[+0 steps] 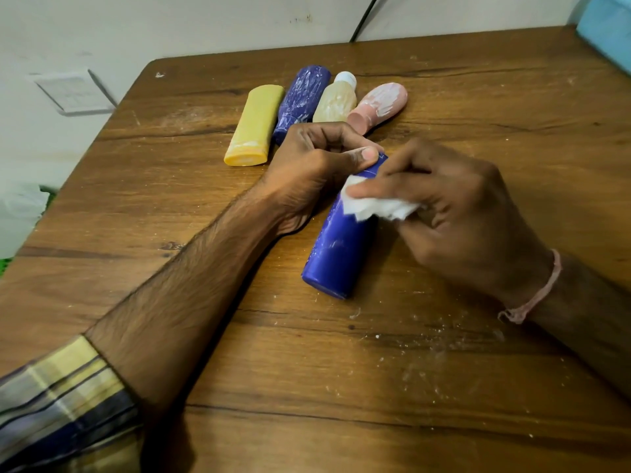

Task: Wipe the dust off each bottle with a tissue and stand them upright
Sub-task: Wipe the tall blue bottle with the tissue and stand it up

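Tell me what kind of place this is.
Probably a room in a home: a worn wooden table pushed against a plain white wall, a wall switch plate beside it, and dusty toiletry-style bottles lying on top.

One head-worn wide-angle view looks forward and down, close over the brown wood-grain table (444, 387); its far edge meets the white wall (170, 25) at twelve o'clock.

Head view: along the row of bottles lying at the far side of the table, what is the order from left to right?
Yellow bottle → dusty blue bottle → beige bottle with white cap → pink bottle.
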`<action>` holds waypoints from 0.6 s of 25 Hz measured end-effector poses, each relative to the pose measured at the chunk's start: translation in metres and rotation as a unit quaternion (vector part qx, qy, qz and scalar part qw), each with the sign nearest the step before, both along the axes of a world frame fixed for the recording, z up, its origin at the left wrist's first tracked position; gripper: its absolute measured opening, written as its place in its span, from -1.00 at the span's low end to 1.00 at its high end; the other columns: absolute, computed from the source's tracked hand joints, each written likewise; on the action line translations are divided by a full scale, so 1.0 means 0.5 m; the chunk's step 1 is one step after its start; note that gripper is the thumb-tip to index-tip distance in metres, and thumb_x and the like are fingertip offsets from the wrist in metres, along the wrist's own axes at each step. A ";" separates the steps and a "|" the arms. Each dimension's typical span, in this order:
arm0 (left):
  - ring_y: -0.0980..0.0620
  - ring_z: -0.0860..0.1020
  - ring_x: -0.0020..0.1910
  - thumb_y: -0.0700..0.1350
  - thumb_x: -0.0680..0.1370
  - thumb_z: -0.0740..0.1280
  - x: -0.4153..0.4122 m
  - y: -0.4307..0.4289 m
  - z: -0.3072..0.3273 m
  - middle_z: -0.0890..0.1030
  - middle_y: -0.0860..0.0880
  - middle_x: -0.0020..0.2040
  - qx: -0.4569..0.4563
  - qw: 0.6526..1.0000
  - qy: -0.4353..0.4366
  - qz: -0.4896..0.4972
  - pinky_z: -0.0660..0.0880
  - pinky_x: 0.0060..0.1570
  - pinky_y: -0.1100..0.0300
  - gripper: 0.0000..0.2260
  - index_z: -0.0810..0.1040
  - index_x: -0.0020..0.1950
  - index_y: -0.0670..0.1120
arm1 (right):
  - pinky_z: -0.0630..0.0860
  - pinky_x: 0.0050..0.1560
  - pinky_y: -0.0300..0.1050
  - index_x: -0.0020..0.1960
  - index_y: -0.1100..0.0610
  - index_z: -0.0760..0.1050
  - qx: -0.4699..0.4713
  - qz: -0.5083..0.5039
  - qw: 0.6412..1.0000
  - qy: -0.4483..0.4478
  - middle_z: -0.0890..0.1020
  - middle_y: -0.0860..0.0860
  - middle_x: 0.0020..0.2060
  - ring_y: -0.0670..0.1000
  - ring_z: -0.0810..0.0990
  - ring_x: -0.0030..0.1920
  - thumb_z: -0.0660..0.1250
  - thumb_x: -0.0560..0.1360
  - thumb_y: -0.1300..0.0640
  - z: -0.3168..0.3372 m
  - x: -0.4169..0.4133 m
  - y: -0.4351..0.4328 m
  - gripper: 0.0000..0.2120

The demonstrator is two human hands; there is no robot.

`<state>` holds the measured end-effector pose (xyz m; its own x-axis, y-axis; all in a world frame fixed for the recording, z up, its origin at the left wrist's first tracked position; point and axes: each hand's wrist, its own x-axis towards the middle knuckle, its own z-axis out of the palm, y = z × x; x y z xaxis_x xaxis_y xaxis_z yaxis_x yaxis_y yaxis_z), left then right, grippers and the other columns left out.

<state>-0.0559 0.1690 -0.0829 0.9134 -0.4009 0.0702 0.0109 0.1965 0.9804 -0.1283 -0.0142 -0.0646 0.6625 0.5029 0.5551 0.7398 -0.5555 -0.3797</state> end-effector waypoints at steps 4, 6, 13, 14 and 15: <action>0.01 0.64 -0.28 -0.34 0.47 0.40 -0.006 -0.003 0.001 0.69 -0.14 -0.24 0.006 1.000 0.002 0.004 0.59 -0.22 0.19 -0.91 0.62 -0.06 -0.34 | 0.49 0.00 -0.04 0.14 0.18 0.66 -0.037 0.092 0.995 0.001 0.60 0.13 -0.04 0.09 0.57 -0.05 0.33 0.43 0.36 -0.009 -0.032 0.022 -0.68; 0.00 0.63 -0.28 -0.33 0.45 0.41 -0.005 -0.004 0.000 0.68 -0.17 -0.23 0.006 1.000 0.005 0.011 0.59 -0.20 0.19 -0.89 0.62 -0.05 -0.34 | 0.50 -0.01 -0.05 0.15 0.19 0.66 -0.050 0.112 0.992 -0.003 0.61 0.12 -0.04 0.09 0.58 -0.06 0.35 0.42 0.37 -0.009 -0.036 0.023 -0.67; 0.02 0.62 -0.31 -0.35 0.47 0.41 -0.007 -0.003 0.004 0.67 -0.17 -0.24 0.017 1.000 0.004 0.018 0.57 -0.24 0.22 -0.93 0.62 -0.06 -0.34 | 0.48 -0.01 -0.14 0.12 0.19 0.67 -0.034 0.071 0.997 -0.004 0.61 0.13 -0.02 0.06 0.56 -0.05 0.32 0.41 0.34 -0.004 -0.035 0.023 -0.68; 0.05 0.61 -0.33 -0.37 0.49 0.40 -0.008 -0.004 0.004 0.66 -0.15 -0.26 0.018 1.000 0.008 0.020 0.56 -0.27 0.25 -0.95 0.62 -0.07 -0.34 | 0.47 -0.03 -0.12 0.11 0.19 0.68 -0.051 0.122 0.991 -0.004 0.62 0.12 -0.04 0.06 0.55 -0.07 0.32 0.39 0.37 -0.007 -0.050 0.033 -0.66; 0.05 0.60 -0.33 -0.37 0.50 0.39 -0.008 -0.004 0.005 0.66 -0.15 -0.26 0.017 1.000 0.010 0.021 0.55 -0.27 0.25 -0.96 0.61 -0.07 -0.34 | 0.47 -0.04 -0.13 0.11 0.19 0.68 -0.062 0.144 0.988 0.000 0.62 0.12 -0.04 0.05 0.55 -0.08 0.33 0.38 0.38 -0.006 -0.053 0.033 -0.65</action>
